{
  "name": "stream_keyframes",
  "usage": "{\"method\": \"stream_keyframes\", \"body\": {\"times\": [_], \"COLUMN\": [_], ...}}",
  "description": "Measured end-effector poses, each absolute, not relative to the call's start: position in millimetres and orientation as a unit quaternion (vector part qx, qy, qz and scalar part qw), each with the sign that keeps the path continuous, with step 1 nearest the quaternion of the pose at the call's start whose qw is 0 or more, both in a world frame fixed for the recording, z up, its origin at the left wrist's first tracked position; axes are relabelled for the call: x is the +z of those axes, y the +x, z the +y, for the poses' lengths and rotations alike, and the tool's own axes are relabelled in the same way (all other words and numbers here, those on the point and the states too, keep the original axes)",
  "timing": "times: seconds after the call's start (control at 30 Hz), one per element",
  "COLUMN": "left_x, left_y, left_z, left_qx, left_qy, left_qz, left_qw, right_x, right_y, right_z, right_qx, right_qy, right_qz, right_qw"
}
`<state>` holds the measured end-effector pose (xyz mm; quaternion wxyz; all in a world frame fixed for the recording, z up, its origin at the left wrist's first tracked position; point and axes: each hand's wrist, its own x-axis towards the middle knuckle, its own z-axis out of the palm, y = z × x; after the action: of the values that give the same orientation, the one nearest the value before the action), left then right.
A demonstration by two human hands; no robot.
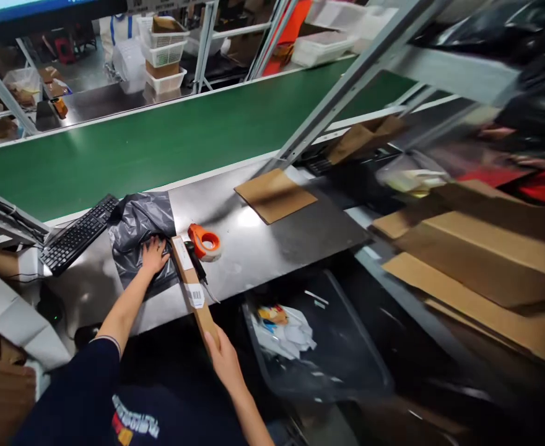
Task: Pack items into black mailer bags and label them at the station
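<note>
My left hand [155,255] lies with fingers spread on a dark grey plastic mailer bag [143,217] on the metal table. In my right hand [225,357] is the near end of a long, narrow cardboard box [189,272] with white labels, one showing a barcode. The far part of the box reaches over the table beside the bag, and its near end juts past the front edge. Just right of it lie a black handheld device with a cable [196,262] and an orange tape dispenser [204,242].
A keyboard [75,238] lies left of the bag, a flat cardboard piece [275,196] farther right. Behind the table runs a green conveyor belt [161,145]. Below the front edge stands a dark bin [347,371] with scraps. Stacked cardboard [495,260] sits at right, blurred.
</note>
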<state>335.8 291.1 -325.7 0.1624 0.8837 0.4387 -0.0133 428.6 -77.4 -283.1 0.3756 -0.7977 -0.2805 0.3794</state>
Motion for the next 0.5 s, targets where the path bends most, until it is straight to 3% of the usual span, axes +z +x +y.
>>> {"method": "stream_keyframes", "body": {"times": [0.3,0.5], "left_x": [-328,-328], "left_y": [165,170], "left_z": [173,176], "left_qx": [-0.062,-0.081], "left_qy": [0.895,0.898], "left_qz": [0.408,0.398], "left_qw": [0.166,0.168], "right_x": [-307,-296], "right_y": [470,506], "right_z": [-53,-10], "right_qx": [0.357,0.342], "right_qy": [-0.849,-0.848], "right_qz": [-0.339,-0.359], "right_qw": [0.191,0.188]}}
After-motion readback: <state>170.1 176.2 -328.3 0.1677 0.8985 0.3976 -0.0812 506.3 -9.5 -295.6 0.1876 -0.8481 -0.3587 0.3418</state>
